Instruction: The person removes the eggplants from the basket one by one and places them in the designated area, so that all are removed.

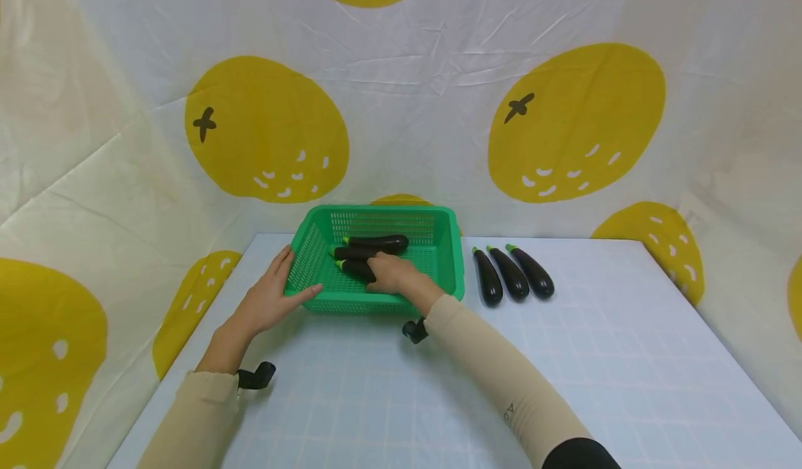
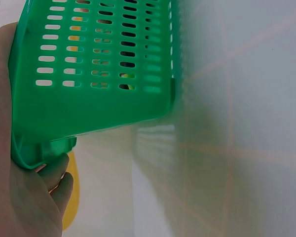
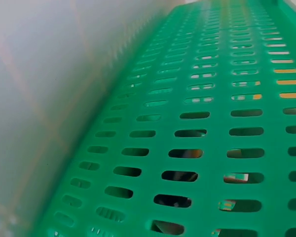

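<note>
A green plastic basket (image 1: 454, 267) with slotted walls stands toward the back of the table. My left hand (image 1: 266, 302) grips its front left corner, thumb near the front rim and fingers along the left side. In the left wrist view, fingertips (image 2: 63, 190) curl by the corner of the rim. Inside the basket lie three dark eggplants, stems to the left: a back one (image 1: 382, 242), a middle one (image 1: 354, 253) and a front one (image 1: 356, 269). Reaching over the front rim, my right hand (image 1: 395, 274) holds the front eggplant by its right end. The basket wall (image 3: 202, 133) hides that hand in the right wrist view.
Three more eggplants lie side by side on the table right of the basket: a left one (image 1: 489, 279), a middle one (image 1: 510, 274) and a right one (image 1: 532, 272). A white cloth (image 1: 432, 121) with yellow fruit prints hangs behind the pale checked tabletop (image 1: 626, 358).
</note>
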### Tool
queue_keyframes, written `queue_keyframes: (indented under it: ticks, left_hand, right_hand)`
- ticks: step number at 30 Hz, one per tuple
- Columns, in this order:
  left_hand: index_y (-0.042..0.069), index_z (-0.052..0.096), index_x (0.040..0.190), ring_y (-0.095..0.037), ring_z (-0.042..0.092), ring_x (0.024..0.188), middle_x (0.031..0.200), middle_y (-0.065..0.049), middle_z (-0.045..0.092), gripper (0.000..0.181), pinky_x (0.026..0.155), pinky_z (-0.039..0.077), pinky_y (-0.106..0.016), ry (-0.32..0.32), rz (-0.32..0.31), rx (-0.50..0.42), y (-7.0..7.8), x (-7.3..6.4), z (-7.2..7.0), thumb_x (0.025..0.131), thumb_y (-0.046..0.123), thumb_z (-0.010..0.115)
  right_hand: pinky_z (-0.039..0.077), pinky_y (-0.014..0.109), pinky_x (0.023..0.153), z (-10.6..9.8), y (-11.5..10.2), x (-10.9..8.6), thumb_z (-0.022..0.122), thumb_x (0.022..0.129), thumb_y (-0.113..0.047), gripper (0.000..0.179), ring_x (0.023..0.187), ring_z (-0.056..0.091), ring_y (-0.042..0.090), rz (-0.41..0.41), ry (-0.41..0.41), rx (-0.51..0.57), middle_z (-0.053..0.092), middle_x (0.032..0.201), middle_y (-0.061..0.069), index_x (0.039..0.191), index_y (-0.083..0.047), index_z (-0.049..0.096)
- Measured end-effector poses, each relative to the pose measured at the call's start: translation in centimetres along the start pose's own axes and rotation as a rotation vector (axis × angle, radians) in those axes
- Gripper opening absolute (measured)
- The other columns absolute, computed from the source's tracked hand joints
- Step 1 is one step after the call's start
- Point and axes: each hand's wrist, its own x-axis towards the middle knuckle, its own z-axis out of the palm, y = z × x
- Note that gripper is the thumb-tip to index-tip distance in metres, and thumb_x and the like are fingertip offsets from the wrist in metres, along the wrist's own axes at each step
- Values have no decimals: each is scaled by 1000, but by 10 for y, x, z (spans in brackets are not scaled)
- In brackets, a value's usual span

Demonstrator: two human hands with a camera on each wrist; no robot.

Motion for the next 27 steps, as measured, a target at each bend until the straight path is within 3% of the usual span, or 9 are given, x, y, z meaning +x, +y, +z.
queue_keyframes:
  ticks: [8, 16, 20, 23, 27]
  left_hand:
    - [5, 5, 165, -49, 23, 150, 172, -14, 2, 111, 112, 29, -72, -1, 4, 6, 0, 0, -1, 92, 74, 54]
    - [5, 6, 165, -48, 22, 151, 172, -15, 3, 112, 112, 29, -72, -3, -2, 6, 2, -1, -1, 92, 74, 55]
    - [5, 6, 165, -48, 22, 151, 172, -15, 3, 112, 112, 28, -72, -4, -3, 5, 2, -1, 0, 92, 74, 55]
    - [5, 4, 165, -49, 22, 150, 172, -15, 2, 112, 112, 28, -72, -11, 1, 9, 3, -1, 0, 92, 74, 54]
    - [4, 4, 165, -50, 23, 150, 172, -15, 2, 112, 111, 29, -73, -12, -1, 14, 3, -2, -2, 93, 74, 54]
  right_hand:
    - [52, 43, 98, 2, 0, -1, 67, 101, -33, 39, 115, 61, 24, 67, -77, 6, 62, 132, 13, 127, -5, 66]
    - [50, 35, 83, -1, 4, -3, 67, 101, -23, 26, 91, 57, 19, 16, -102, 160, 64, 104, 9, 115, -2, 64]
    - [46, 33, 77, -4, 6, -7, 67, 100, -24, 25, 86, 54, 18, -4, -98, 255, 61, 98, 6, 114, -3, 62]
    - [45, 33, 78, -7, 6, -10, 66, 100, -26, 33, 89, 54, 20, -16, -87, 291, 62, 104, 9, 121, -1, 61]
    - [48, 38, 89, -14, 5, -17, 64, 101, -29, 50, 102, 56, 23, -42, -57, 296, 62, 128, 14, 140, 1, 54]
